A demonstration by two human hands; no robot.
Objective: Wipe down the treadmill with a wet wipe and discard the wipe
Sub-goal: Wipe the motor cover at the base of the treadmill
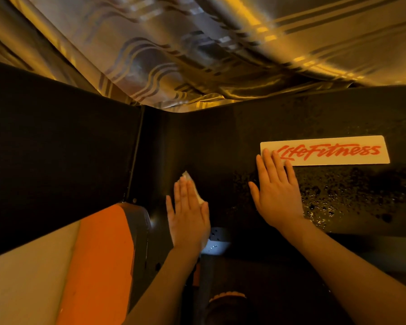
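The treadmill's black motor cover (220,141) fills the middle of the head view and bears a white label (326,150) with red lettering. My left hand (189,212) lies flat with straight fingers and presses a white wet wipe (192,184) onto the cover's left part; the wipe's edge shows past the fingertips. My right hand (277,191) rests flat on the cover, its fingertips over the label's left end. Wet droplets (326,198) glisten on the cover to the right of that hand.
A black upright panel (56,141) stands at the left. Below it is an orange and grey side piece (103,254). A shiny patterned curtain (197,48) hangs beyond the cover. A small grey part (217,242) sits under my left wrist.
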